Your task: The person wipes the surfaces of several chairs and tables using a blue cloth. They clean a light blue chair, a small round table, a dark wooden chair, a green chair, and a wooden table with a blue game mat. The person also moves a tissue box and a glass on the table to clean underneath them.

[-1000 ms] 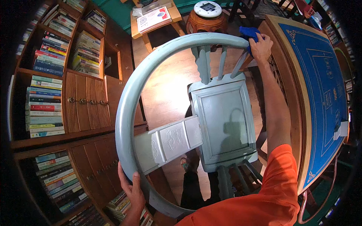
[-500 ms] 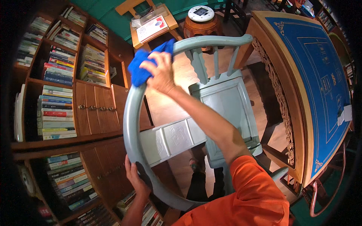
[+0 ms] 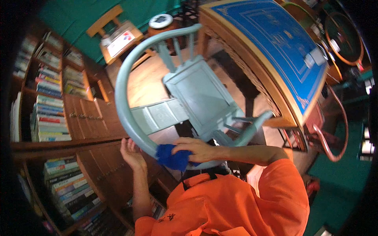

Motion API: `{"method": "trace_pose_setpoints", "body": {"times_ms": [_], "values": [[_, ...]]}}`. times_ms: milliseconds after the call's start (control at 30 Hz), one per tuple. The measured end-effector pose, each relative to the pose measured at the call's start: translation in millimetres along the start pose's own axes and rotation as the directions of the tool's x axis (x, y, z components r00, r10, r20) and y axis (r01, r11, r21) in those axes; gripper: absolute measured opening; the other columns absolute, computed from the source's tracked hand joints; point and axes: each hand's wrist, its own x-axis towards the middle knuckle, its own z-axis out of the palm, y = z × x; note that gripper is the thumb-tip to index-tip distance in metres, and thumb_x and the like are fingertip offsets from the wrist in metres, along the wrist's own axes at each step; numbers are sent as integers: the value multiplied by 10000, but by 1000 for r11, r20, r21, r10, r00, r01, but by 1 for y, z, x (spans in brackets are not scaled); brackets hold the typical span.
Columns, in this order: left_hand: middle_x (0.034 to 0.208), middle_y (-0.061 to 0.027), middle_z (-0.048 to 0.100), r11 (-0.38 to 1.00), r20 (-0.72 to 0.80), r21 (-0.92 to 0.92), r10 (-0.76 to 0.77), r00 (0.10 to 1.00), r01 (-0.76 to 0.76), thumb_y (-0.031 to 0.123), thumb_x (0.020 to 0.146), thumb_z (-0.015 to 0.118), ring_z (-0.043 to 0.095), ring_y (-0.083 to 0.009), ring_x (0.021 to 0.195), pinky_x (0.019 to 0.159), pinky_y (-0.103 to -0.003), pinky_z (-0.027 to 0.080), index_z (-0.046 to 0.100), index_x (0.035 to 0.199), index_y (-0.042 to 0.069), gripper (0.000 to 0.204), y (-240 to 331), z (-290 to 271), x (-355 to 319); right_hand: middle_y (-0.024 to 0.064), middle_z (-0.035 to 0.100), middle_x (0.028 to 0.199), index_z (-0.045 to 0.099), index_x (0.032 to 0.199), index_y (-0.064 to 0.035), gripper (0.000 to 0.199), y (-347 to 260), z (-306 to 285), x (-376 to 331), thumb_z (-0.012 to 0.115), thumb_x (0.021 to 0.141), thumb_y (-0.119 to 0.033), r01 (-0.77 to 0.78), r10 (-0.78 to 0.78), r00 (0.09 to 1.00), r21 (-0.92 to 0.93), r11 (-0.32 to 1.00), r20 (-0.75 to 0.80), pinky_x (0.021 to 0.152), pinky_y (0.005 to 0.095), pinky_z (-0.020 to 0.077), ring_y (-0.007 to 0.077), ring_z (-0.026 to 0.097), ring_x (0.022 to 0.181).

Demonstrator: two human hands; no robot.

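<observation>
A pale blue-green wooden armchair with a curved top rail stands in front of me. My right hand is closed on a bunched blue cloth, which presses against the near part of the curved rail. My left hand is beside the rail's outer left side, its fingers stretched out and apart. Whether its fingertips touch the wood is hard to see. The chair's panelled seat and carved back splat show inside the curve.
Tall wooden bookshelves full of books stand close on my left. To the right is a wooden table with a blue top. A small wooden chair holding papers and a round stool stand at the back.
My right hand and the blue cloth have moved from the rail's far left curve to its near part, close to my body. The view has shifted, showing more of the right side.
</observation>
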Motion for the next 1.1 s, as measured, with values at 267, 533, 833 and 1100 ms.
{"method": "trace_pose_setpoints", "body": {"times_ms": [267,533,833,1100], "values": [[1400,-160,365,977,221,186,64,973,-106,30,894,564,448,-259,1182,996,-386,386,151,1490,71,726,5,43,9,55,603,1224,680,1109,-263,427,59,-131,-224,686,685,-215,-483,371,870,-717,502,-326,940,471,457,301,525,1129],[1389,-161,377,955,173,262,96,980,-140,77,923,547,470,-275,1143,972,-393,402,197,1494,110,671,10,45,4,60,592,1142,715,1022,-239,388,91,-254,-215,680,639,-191,-557,388,778,-829,59,-495,869,471,410,282,477,1143],[1401,-142,390,907,98,370,176,979,-200,93,909,560,453,-267,1176,992,-382,363,278,1480,90,638,-2,35,9,39,588,1144,740,889,-169,193,180,-384,-133,617,754,-232,-23,372,927,-997,-78,-50,957,544,334,242,412,1195],[1435,-148,388,793,-15,569,276,961,-219,185,911,576,458,-290,1176,968,-438,388,353,1472,155,605,-7,28,6,37,534,1204,720,935,-168,148,261,-459,119,659,801,-155,-125,245,949,-952,-278,-196,1014,481,324,241,416,1176]]}}
